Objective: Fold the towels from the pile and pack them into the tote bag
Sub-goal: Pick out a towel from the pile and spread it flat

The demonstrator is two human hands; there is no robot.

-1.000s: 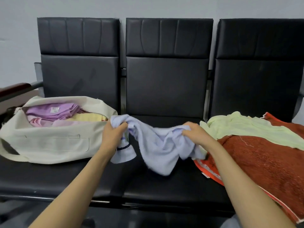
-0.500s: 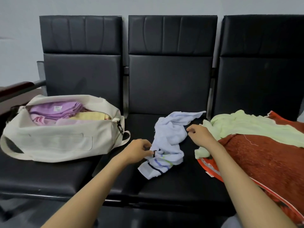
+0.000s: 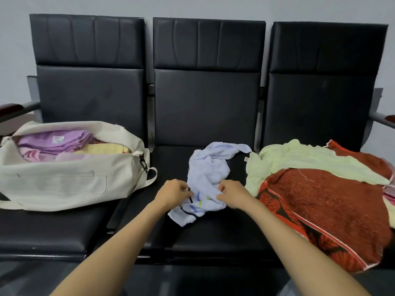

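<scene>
1. Step in hand, as I judge it: opening out one towel so it can be folded. The blue towel (image 3: pixel 208 174) lies crumpled on the middle seat (image 3: pixel 213 236) of the bench, with its striped end nearest the person and the rest bunched and trailing toward the backrest.
2. Left hand (image 3: pixel 174 192): fingers curled, pinching the left side of the striped near end.
3. Right hand (image 3: pixel 232 194): fingers curled too, gripping the right side of the same end. The two hands are near each other with rumpled cloth between them.
4. Tote bag (image 3: pixel 64 182): it sits on the left seat, mouth open, just beside the working spot. A purple towel (image 3: pixel 53 139) and a yellow towel (image 3: pixel 102 148) lie folded inside, so the packing looks partly done.
5. Pile (image 3: pixel 310 189): on the right seat, a green towel (image 3: pixel 299 159) is draped over a large red towel (image 3: pixel 320 210). Both are unfolded, and I cannot tell what lies under them.
6. Next move, in my view: draw the hands apart to stretch the near edge straight, then pull or shake the bunched far part flat on the seat. The twisted far corner may need freeing before any fold can lie square.
</scene>
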